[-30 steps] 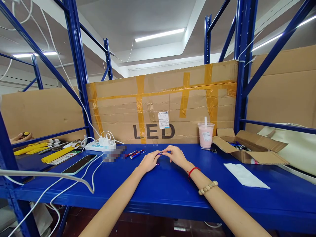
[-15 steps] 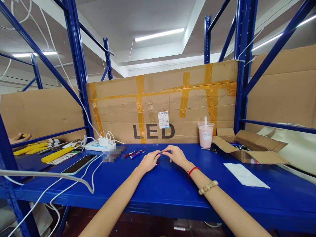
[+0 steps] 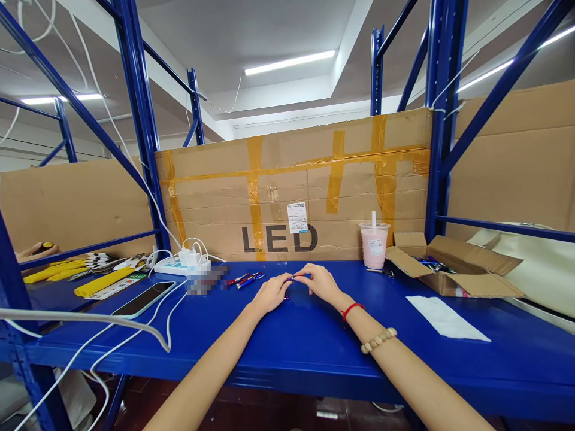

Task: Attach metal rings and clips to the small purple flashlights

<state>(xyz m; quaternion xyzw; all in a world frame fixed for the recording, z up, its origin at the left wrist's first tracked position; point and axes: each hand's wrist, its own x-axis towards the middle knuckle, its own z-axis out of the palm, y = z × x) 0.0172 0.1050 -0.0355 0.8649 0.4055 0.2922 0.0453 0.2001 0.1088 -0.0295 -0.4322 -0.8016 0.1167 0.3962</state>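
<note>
Above the middle of the blue shelf top [image 3: 314, 353], my left hand [image 3: 271, 292] and my right hand [image 3: 320, 282] meet fingertip to fingertip. Both are closed in a pinch on a small dark piece [image 3: 291, 278] with a bluish, shiny look, mostly covered by the fingers; its exact kind is too small to make out. A small red-and-dark tip [image 3: 286, 297] shows just beneath my left fingers; whether it is held or lying there I cannot tell. Left of my left hand lie several red and blue pens [image 3: 250, 280].
To the left are a phone [image 3: 146, 299], a white power strip [image 3: 173, 264] and loose white cables. At the right stand a pink drink cup [image 3: 374, 251] and an open cardboard box [image 3: 471, 281] with pens inside, with a white paper sheet [image 3: 444, 318] nearer me. Cardboard [image 3: 215, 209] closes the back.
</note>
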